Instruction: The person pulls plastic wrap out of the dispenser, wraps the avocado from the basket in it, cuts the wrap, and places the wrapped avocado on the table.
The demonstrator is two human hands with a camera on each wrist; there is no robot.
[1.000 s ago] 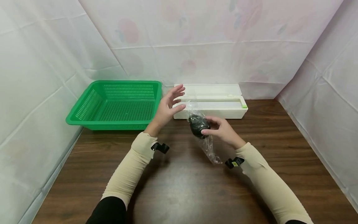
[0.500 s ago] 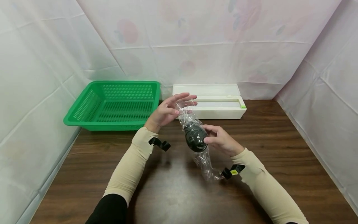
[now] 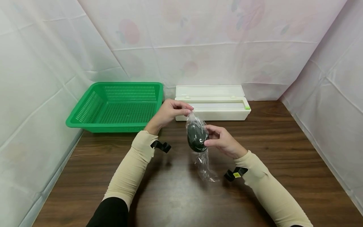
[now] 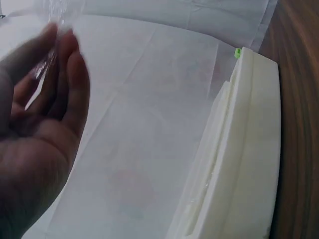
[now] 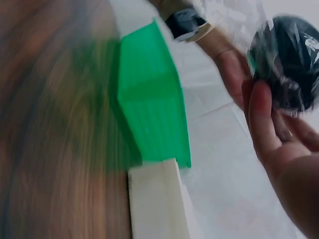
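A dark, oval avocado (image 3: 196,138), wrapped in clear cling film, is held up above the middle of the table. Its lower end is gripped by my right hand (image 3: 223,141), thumb on the near side and fingers behind. The right wrist view shows the shiny film stretched over the avocado (image 5: 291,64) beside those fingers. My left hand (image 3: 171,113) pinches the gathered upper end of the cling film (image 3: 193,116) between thumb and fingertips. A loose, crumpled tail of film (image 3: 204,167) hangs below the fruit.
Behind the hands stands a white cling film dispenser (image 3: 212,115), lid raised, with a small green piece at its right end. A green perforated basket (image 3: 119,127) sits at the back left. White patterned cloth (image 3: 215,63) surrounds the wooden table (image 3: 175,201) on three sides.
My left hand went from spread fingers to pinching the film's upper end. My right hand has brought the wrapped avocado slightly lower and nearer; the film now gathers upward to a point.
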